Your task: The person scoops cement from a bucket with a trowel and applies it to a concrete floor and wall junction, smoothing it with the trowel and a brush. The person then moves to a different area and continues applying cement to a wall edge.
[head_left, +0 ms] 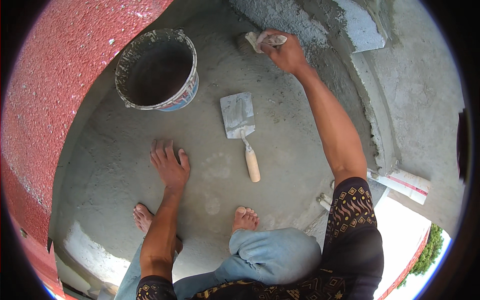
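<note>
My right hand (289,54) is closed round the handle of a brush (246,44), reaching far forward. The brush's bristles meet the wet grey cement floor close to the foot of the curved wall. My left hand (171,164) lies palm down on the floor with its fingers spread, holding nothing. Between the two hands rests a trowel (238,116), its cement-smeared square blade pointing away and its wooden handle toward me. A cement-crusted bucket (183,100), dark inside, stands at the far left, beyond my left hand.
A rough red wall (75,65) curves along the left. On the right runs a cement ledge (382,107) with a raw, uneven edge. A white pipe (406,185) with a red stripe sticks out at the right. My bare feet (245,219) are on the floor.
</note>
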A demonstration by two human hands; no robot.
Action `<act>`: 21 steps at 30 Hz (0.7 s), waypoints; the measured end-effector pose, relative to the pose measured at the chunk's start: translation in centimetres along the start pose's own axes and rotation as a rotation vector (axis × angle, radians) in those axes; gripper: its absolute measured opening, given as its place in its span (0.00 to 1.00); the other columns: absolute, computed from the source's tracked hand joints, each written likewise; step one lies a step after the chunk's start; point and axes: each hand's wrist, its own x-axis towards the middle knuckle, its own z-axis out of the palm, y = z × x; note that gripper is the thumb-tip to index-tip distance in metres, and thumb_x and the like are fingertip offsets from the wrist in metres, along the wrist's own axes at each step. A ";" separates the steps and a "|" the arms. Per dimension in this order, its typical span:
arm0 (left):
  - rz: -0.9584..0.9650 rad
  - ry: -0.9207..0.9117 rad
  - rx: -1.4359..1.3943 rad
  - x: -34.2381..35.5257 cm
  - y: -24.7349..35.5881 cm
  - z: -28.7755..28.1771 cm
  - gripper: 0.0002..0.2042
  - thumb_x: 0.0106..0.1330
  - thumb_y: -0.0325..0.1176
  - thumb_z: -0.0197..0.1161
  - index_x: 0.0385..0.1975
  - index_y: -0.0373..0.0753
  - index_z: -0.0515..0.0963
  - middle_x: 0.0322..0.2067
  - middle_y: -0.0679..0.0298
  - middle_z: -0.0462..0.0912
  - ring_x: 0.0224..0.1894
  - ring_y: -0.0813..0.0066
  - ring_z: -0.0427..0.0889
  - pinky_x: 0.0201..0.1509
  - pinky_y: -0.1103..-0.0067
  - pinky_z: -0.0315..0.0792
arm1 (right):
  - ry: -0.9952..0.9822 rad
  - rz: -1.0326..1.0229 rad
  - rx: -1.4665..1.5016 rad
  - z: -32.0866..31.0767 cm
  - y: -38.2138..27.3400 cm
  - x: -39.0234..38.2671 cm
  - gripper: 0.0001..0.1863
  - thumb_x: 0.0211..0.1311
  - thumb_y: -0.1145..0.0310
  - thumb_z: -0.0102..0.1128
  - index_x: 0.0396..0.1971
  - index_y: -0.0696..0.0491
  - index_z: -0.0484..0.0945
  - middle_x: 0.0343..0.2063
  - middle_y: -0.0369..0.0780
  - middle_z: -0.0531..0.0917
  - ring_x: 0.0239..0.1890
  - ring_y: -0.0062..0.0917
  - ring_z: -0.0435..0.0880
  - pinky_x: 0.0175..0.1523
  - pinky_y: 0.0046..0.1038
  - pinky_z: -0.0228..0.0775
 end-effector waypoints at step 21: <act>0.005 -0.006 -0.005 0.5 -0.1 0.5 0.22 0.76 0.42 0.59 0.64 0.35 0.74 0.65 0.46 0.71 0.73 0.38 0.67 0.74 0.45 0.61 | 0.093 -0.109 -0.085 -5.8 4.5 -13.2 0.10 0.60 0.79 0.73 0.41 0.51 0.87 0.39 0.42 0.92 0.43 0.44 0.89 0.53 0.40 0.79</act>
